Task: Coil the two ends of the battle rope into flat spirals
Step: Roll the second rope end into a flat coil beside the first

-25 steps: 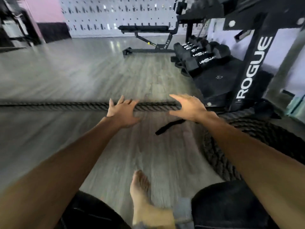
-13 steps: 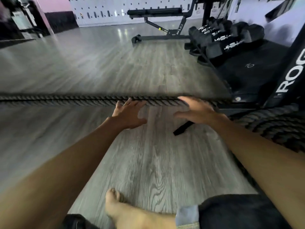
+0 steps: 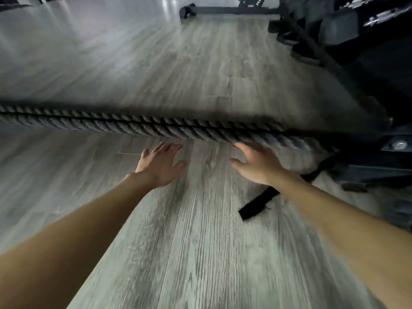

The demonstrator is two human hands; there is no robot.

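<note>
A thick dark twisted battle rope (image 3: 169, 127) lies doubled in a straight line across the grey wood floor, from the left edge to the rack base at right. My left hand (image 3: 161, 165) reaches toward it with fingers spread, fingertips just short of the rope. My right hand (image 3: 256, 164) is also spread, its fingertips at the rope's near side. Neither hand holds anything. The coiled spiral seen earlier is out of frame.
A black strap (image 3: 258, 202) lies on the floor under my right forearm. A black rack base (image 3: 379, 170) and dumbbells (image 3: 334, 30) fill the right side. A bench frame (image 3: 211, 11) stands at the far end. Open floor (image 3: 89, 63) stretches beyond the rope.
The view has tilted down and closed in on the rope. Both hands have advanced toward the rope. The coiled rope at right and my foot have left the frame.
</note>
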